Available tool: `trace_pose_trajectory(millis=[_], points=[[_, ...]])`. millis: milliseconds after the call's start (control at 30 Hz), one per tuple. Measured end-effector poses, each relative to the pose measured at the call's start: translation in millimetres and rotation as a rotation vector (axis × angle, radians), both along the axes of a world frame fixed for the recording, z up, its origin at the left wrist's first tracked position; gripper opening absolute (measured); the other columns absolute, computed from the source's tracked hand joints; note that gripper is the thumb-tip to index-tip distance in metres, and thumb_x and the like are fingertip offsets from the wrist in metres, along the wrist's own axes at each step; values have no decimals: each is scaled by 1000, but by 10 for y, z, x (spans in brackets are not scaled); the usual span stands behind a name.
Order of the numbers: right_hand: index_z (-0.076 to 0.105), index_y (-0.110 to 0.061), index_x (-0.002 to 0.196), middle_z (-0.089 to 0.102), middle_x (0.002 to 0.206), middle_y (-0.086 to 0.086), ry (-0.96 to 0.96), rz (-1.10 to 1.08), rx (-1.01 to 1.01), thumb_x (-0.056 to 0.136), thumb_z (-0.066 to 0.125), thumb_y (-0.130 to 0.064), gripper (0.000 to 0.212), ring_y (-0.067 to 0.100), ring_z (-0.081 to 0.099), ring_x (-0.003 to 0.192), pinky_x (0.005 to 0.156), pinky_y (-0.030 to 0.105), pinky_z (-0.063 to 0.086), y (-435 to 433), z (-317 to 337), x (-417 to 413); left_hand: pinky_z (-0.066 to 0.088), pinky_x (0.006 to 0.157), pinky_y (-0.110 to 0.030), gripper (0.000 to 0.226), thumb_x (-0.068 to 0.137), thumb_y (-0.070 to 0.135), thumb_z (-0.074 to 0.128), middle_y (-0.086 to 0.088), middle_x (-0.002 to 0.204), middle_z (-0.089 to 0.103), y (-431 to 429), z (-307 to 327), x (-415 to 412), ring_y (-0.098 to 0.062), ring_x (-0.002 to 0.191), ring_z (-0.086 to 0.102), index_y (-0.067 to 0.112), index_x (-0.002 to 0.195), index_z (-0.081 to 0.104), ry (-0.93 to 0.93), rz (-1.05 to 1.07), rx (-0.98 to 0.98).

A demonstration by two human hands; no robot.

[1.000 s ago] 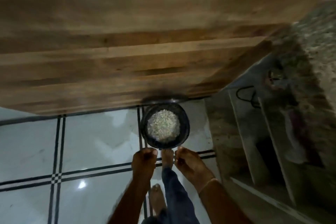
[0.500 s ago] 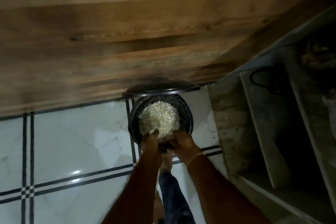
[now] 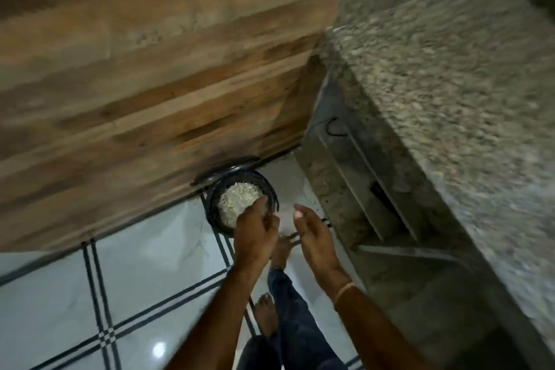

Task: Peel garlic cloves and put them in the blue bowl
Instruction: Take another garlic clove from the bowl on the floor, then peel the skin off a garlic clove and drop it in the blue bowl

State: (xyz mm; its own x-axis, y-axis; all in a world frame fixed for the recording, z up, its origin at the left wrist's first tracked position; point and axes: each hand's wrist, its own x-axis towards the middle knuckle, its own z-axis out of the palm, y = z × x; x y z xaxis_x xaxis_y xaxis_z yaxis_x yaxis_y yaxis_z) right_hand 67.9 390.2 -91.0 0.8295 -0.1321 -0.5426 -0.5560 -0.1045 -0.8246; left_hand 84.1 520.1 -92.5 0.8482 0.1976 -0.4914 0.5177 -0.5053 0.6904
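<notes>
On the tiled floor point(image 3: 126, 252), at about nine o'clock from the hands, pale tiles with dark double lines run up to a wooden cabinet front point(image 3: 156, 93) that fills the upper left. At the foot of that wood, near the middle of the view, sits a dark bowl point(image 3: 271, 194) heaped with pale garlic pieces point(image 3: 235, 203); whether it is the blue bowl cannot be told in this dim light, nor whether the pieces are peeled.

The left hand point(image 3: 255, 230) is at the bowl's five o'clock edge, fingers curled over the rim; blur hides whether they pinch a clove, so its grip cannot be told. Half a second earlier both hands were down on the near rim together. Now the right hand point(image 3: 313, 237) has come away toward three o'clock, fingers spread and holding nothing, clear of the bowl. That probably means the bowl was just being steadied or picked from, and peeling proper has yet to start.

Below the hands, a bare foot point(image 3: 265, 314) and a trouser leg point(image 3: 295, 321) stand on the tiles. At two o'clock rises a speckled stone counter point(image 3: 444, 93).
</notes>
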Motion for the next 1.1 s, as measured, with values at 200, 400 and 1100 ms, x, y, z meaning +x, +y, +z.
trace_pose_trajectory(millis=[200,400,1100], points=[[61,-31,125,57,116,-27,-377,-81,-372,107,54,-29,19,-19,54,107,88,2,41,-1079,840,-705,45,108,-39,43,99,31,64,0,141,61,-1064,900,-425,-21,130,52,24,141,59,-320,-379,57],[66,-24,129,65,123,-9,-465,-308,-536,106,47,-44,36,5,61,115,98,25,49,-2279,1147,-1221,49,101,-37,41,98,35,57,1,135,63,-2296,1255,-628,-24,123,58,26,138,61,-507,-650,16],[53,-12,140,50,141,12,90,-403,-993,88,75,-24,58,34,48,125,97,46,46,-5286,750,-2274,52,68,-36,19,88,7,70,6,94,59,-5294,773,-1067,-19,86,61,24,95,66,-463,-1017,113]])
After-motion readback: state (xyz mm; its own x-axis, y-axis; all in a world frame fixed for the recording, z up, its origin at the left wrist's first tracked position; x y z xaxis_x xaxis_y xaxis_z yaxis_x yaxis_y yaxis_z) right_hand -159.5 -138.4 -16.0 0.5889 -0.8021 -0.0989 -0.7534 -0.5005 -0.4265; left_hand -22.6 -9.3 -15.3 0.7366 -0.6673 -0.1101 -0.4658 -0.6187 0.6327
